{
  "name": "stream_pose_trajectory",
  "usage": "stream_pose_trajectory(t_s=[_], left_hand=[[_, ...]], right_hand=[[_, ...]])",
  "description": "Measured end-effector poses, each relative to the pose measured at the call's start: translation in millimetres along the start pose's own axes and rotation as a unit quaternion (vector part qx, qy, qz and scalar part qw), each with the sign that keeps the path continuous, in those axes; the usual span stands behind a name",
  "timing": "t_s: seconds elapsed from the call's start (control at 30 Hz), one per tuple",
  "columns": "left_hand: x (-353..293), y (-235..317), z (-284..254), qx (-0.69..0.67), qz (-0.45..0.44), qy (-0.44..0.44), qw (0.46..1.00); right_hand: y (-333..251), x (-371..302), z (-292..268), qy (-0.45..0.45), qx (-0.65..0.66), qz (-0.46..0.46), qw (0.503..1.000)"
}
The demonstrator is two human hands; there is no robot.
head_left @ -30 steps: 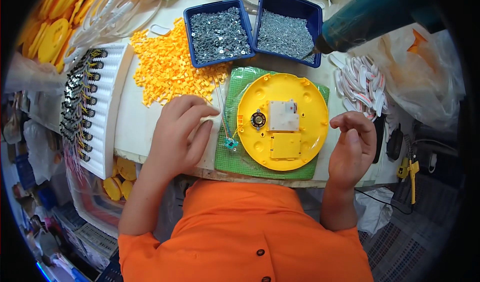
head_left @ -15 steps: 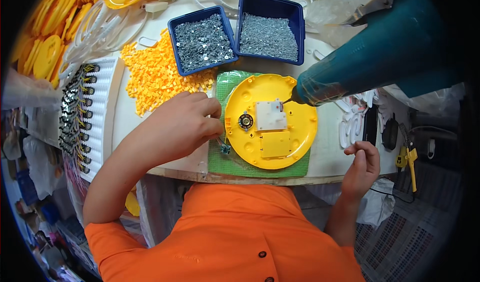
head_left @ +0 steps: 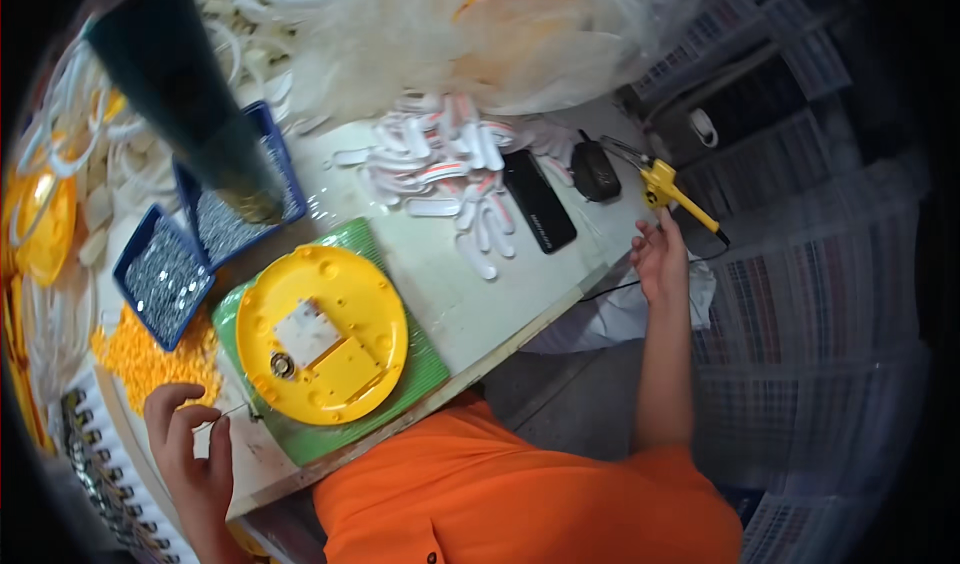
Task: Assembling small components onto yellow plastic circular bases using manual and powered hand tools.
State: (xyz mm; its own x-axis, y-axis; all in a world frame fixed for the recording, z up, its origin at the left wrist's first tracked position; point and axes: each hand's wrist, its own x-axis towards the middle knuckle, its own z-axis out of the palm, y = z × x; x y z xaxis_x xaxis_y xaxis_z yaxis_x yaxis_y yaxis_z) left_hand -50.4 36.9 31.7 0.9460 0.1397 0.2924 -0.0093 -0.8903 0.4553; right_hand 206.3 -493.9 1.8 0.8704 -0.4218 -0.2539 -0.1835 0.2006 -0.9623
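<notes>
My left hand [head_left: 190,449] is at the near left, its curled fingers and thumb closed on a thin wire [head_left: 234,411] that runs toward the mat's edge. Beside it a round yellow plastic shell [head_left: 375,294] lies on a green mat [head_left: 425,359]. A white box [head_left: 308,333], a small round metal part [head_left: 283,365] and a raised yellow cover [head_left: 348,369] sit inside the shell. Off to the right, my right hand [head_left: 660,259] is open, fingertips just below a yellow-handled tool [head_left: 680,194] that looks like a soldering iron. Whether they touch it I cannot tell.
A teal power driver [head_left: 190,94] hangs over two blue bins of screws [head_left: 165,279]. Small yellow pieces [head_left: 170,364] are piled at left. White plastic strips [head_left: 440,169], a black phone-like slab [head_left: 540,202] and a dark oval object [head_left: 595,171] lie right of the shell.
The view has swung to the right, so the shell and bins appear farther left. My right hand has reached out to the yellow-handled tool. My left hand stays left of the shell.
</notes>
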Motion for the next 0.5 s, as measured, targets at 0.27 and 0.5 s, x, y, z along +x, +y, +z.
stream_pose_trajectory(t_s=[0.27, 0.5], left_hand=[[7.8, 3.0, 44.0, -0.45, -0.21, -0.043, 0.867], [34.3, 38.8, 56.2, -0.27, -0.045, -0.127, 0.953]], right_hand=[[-11.3, 84.2, -28.0, 0.003, -0.062, -0.155, 0.986], [-33.4, 57.4, -51.2, 0.192, -0.295, -0.375, 0.858]])
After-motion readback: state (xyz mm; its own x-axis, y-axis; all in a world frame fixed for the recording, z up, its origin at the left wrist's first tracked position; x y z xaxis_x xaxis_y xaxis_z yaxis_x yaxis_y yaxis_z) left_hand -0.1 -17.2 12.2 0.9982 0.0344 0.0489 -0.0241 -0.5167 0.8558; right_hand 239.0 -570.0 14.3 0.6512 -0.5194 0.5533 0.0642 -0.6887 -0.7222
